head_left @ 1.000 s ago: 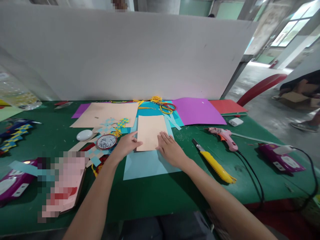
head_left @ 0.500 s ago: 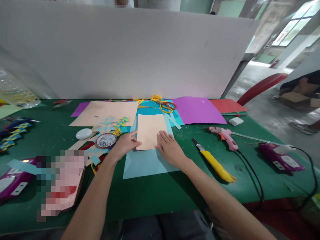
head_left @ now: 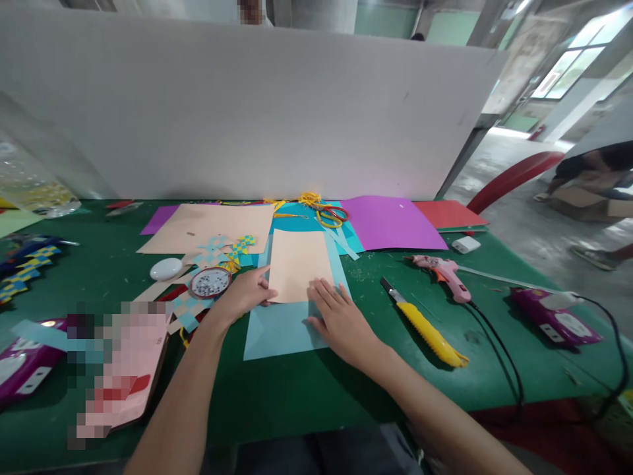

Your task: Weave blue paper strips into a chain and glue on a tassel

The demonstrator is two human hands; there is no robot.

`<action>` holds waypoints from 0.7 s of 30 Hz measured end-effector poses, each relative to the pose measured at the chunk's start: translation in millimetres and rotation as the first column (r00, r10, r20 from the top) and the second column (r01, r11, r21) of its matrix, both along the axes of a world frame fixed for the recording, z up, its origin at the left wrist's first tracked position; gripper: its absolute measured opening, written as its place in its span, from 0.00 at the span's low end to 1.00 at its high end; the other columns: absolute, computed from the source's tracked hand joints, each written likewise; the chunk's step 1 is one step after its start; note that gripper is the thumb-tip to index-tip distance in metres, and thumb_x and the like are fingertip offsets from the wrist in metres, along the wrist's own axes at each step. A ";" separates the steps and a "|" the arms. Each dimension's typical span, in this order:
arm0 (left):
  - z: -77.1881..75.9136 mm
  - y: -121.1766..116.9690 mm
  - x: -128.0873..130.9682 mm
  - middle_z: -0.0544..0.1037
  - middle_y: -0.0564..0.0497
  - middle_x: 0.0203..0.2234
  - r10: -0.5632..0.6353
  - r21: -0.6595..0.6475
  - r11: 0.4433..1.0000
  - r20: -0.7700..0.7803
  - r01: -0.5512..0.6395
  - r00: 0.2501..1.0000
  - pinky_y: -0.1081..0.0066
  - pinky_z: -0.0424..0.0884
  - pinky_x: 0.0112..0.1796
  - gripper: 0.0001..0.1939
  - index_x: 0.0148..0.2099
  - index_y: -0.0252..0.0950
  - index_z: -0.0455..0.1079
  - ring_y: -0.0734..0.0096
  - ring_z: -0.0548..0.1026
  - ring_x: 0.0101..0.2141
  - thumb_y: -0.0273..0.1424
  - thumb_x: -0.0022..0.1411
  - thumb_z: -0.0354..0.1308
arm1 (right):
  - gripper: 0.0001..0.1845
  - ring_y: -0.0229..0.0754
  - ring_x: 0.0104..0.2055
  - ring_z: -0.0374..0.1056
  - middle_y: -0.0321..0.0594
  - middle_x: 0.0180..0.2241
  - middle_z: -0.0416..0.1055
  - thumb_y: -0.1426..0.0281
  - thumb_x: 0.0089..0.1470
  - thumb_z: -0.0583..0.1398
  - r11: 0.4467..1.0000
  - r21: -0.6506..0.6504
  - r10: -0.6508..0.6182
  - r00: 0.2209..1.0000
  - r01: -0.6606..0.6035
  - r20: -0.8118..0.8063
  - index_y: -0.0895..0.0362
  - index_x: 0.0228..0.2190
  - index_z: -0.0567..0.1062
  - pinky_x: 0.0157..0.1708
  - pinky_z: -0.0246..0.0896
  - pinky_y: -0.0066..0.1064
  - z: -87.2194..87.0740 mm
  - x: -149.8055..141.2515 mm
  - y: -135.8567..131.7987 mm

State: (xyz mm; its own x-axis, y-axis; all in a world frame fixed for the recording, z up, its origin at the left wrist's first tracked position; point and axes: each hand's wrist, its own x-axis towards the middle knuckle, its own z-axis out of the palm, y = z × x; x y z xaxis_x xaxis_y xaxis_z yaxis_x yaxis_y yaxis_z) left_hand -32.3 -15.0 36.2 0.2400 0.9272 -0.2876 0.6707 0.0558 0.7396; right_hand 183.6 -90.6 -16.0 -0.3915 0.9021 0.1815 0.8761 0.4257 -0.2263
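A small peach paper sheet (head_left: 299, 264) lies on a light blue sheet (head_left: 277, 333) on the green table (head_left: 297, 396). My left hand (head_left: 247, 293) grips the peach sheet's lower left edge, thumb on top. My right hand (head_left: 341, 320) rests flat with fingers spread on the blue sheet, fingertips at the peach sheet's lower right corner.
A yellow utility knife (head_left: 428, 326) and a pink glue gun (head_left: 445, 270) lie to the right. Scissors (head_left: 331, 214), purple paper (head_left: 390, 221) and a large peach sheet (head_left: 208, 227) lie behind. A round tin of googly eyes (head_left: 210, 282) sits left. A white board (head_left: 247, 112) walls the back.
My right hand has slid toward me, off the peach sheet and onto the blue sheet. My left hand stays at the peach sheet's left edge.
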 end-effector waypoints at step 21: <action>2.8 0.0 -5.0 0.71 0.54 0.24 -0.133 -0.101 0.987 -0.038 0.128 0.990 0.72 0.67 0.30 0.36 0.62 0.31 0.58 0.66 0.74 0.28 0.33 0.50 0.57 | 0.27 0.46 0.64 0.49 0.45 0.61 0.56 0.62 0.62 0.51 0.995 0.065 0.076 0.997 -0.077 0.007 0.59 0.59 0.59 0.62 0.48 0.47 1.3 34.9 -38.5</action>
State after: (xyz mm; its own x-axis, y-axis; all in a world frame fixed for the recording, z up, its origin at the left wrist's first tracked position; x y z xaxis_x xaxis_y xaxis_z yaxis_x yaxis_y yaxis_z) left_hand -37.3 -15.1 39.0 0.3419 0.8558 -0.3883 0.7090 0.0363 0.7042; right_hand 218.4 -129.1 -14.7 -0.4599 0.8558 0.2366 0.8413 0.5052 -0.1921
